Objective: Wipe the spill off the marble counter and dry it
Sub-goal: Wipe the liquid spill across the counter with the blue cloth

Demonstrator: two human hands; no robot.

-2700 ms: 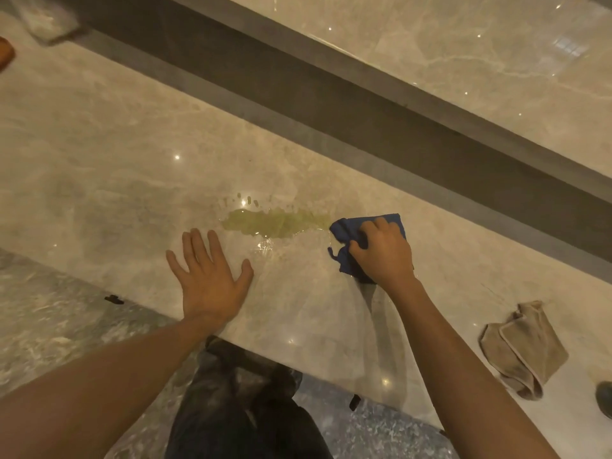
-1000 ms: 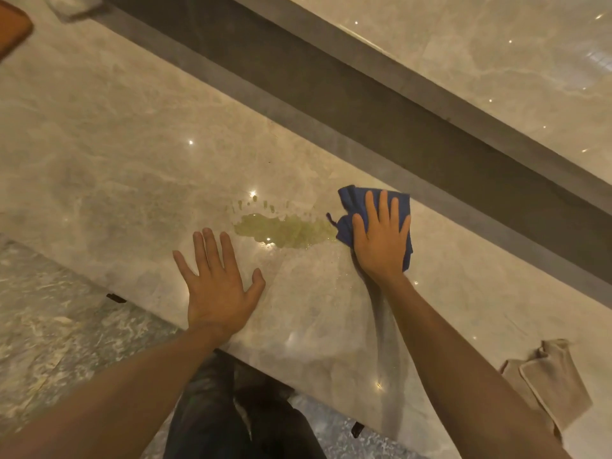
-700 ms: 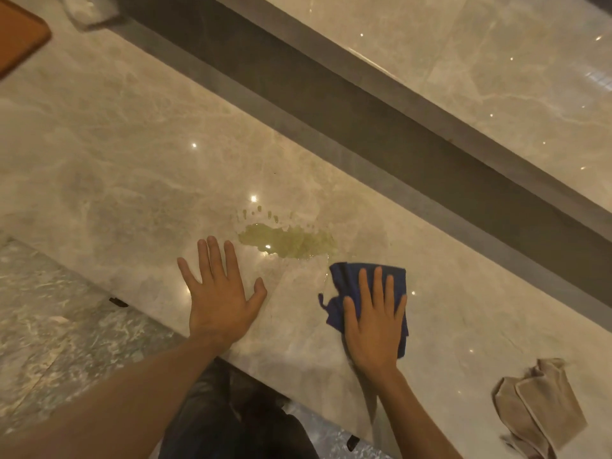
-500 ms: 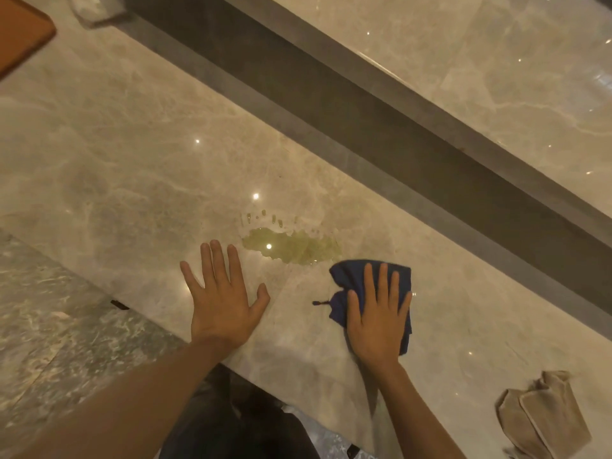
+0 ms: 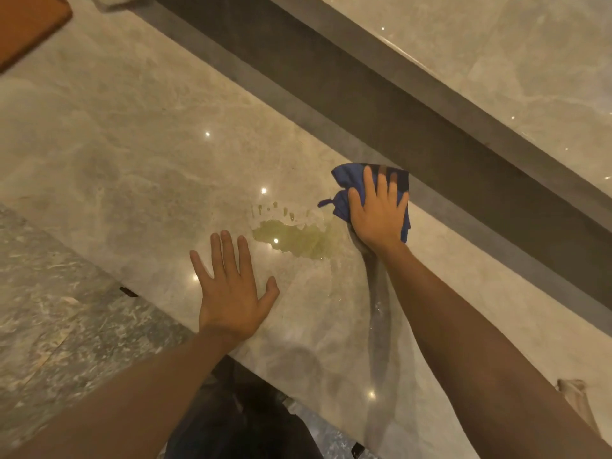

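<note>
A yellowish-green spill point(image 5: 294, 239) lies on the beige marble counter point(image 5: 132, 154), with small droplets just beyond it. My right hand point(image 5: 377, 213) presses flat on a blue cloth point(image 5: 344, 180) just right of the spill, near the counter's back edge. The hand covers most of the cloth. My left hand point(image 5: 230, 289) rests flat on the counter with fingers spread, just near and left of the spill, holding nothing.
A dark recessed strip point(image 5: 397, 107) runs along the back of the counter below a higher marble ledge point(image 5: 496, 54). A beige cloth point(image 5: 576, 402) peeks out at the far right. An orange-brown board point(image 5: 26, 24) sits at the top left. Grey stone floor point(image 5: 49, 326) lies below the counter's front edge.
My right hand has pushed the blue cloth away from me, from near the front edge to beside the spill's far right. My left hand has stayed flat in place.
</note>
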